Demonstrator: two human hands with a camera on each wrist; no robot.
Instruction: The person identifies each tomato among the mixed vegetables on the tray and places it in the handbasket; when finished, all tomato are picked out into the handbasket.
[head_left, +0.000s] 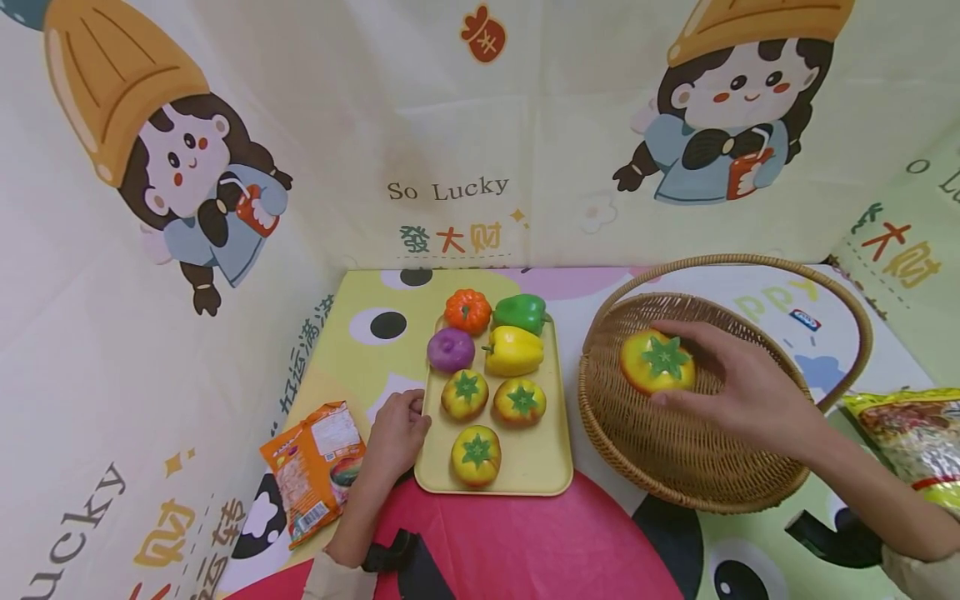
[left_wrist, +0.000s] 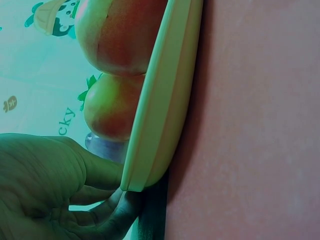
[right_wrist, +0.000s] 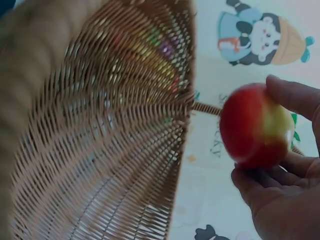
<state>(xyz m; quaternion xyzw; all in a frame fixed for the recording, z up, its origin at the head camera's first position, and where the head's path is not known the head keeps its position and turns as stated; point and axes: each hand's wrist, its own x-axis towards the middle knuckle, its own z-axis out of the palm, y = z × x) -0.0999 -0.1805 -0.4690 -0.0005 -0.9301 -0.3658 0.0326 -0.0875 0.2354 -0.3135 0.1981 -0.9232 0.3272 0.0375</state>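
Observation:
My right hand (head_left: 738, 387) pinches a yellow-red tomato (head_left: 654, 362) with a green star-shaped calyx, thumb on one side and fingers on the other. It hangs over the wicker basket (head_left: 720, 475), and the right wrist view shows the tomato (right_wrist: 257, 127) above the rim. At the left edge of a pale yellow tray (head_left: 525, 475), my left hand (head_left: 401, 433) grips the rim, thumb above and fingers beneath. On the tray lie three similar tomatoes (head_left: 476, 456), a yellow bell pepper (head_left: 514, 351), a green bell pepper (head_left: 521, 313), a purple onion (head_left: 451, 350) and an orange pumpkin (head_left: 468, 311).
The basket's tall handle (head_left: 862, 325) arches over its far side. An orange snack packet (head_left: 315, 471) lies left of the tray, beside my left forearm. At the right edge is a yellow-topped bag (head_left: 915, 433). Printed cloth walls stand behind and at both sides.

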